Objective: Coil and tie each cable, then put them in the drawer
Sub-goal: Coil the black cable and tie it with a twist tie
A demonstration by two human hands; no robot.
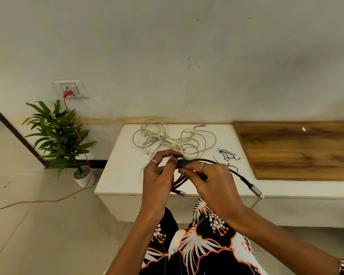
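Gripping the coiled black cable [189, 162] above the white worktop [119, 175], the left hand [159, 175] and right hand [213, 179] hide most of its loops; white cables [167, 139] lie tangled at twelve o'clock, thin black ties [227, 154] at two.

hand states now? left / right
Left hand: pinching the coiled black cable.
Right hand: gripping the same black cable.
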